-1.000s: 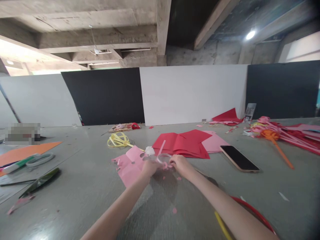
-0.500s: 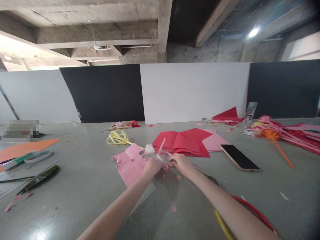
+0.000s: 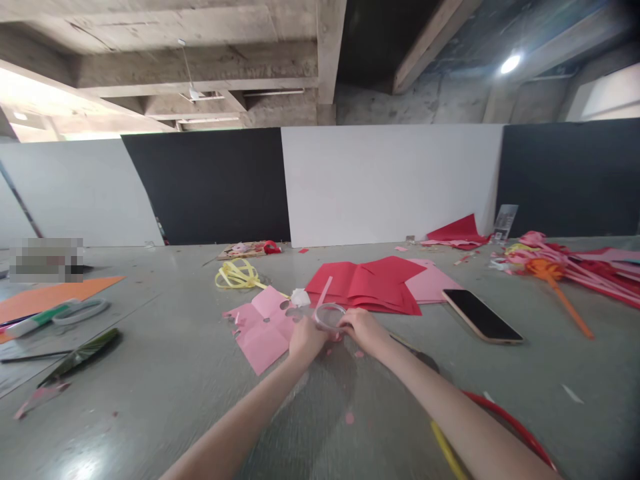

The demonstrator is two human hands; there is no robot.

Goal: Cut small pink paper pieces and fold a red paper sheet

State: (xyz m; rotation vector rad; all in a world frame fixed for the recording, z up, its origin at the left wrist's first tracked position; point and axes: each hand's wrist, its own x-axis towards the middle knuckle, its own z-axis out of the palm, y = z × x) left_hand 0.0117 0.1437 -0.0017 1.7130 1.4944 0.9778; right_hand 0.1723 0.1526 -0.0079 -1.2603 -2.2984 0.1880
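A clear ring that looks like a roll of tape [image 3: 331, 306] is held between my two hands, with a pale pink strip [image 3: 324, 293] standing up behind it. My left hand [image 3: 307, 339] has its fingers closed at the ring's near left side. On the right side, the fingers of my right hand [image 3: 364, 328] pinch its edge. Small pink bits show under the ring, partly hidden by my fingers. Left of my left hand lies a creased pink sheet [image 3: 263, 330] with holes cut in it. A crumpled white scrap [image 3: 300, 297] sits behind that hand.
Red paper sheets [image 3: 363, 283] lie beyond my hands. A phone [image 3: 481, 315] rests to the right, near an orange paper flower [image 3: 547, 270]. Dark-handled scissors [image 3: 425, 360] are partly under my right forearm. A yellow ribbon coil [image 3: 237, 274] and a green-white marker [image 3: 43, 319] lie leftward.
The ring has tipped slightly and sits a little lower between my hands. My left hand has shifted slightly right, covering more of the pink bits.
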